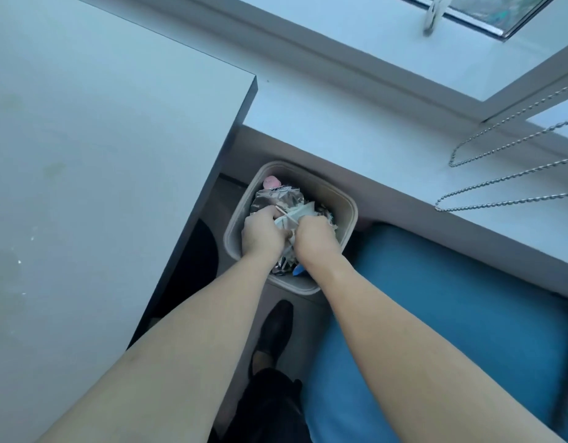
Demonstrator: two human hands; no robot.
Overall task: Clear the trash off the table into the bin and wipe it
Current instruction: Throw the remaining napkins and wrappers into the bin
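**Both hands inside the bin, pressing a wad of trash down.**

The left hand (pixel 263 233) and the right hand (pixel 313 236) sit side by side, knuckles up, inside the beige bin (pixel 332 195). The fingers of each are curled into the trash (pixel 300 214), a crumpled mass of white paper on top of a silver foil wrapper (pixel 277 196). The trash lies directly beneath and between the hands, within the bin's walls and not on the desk (pixel 100 139). The bin stands on the floor just beyond the desk's right corner, beside a blue cushion (pixel 452 298). The visible desk surface carries only faint stains and pale specks, so clearing appears nearly done and wiping remains. The desk lies up and to the left of the hands, and the left hand is the nearer one to it.
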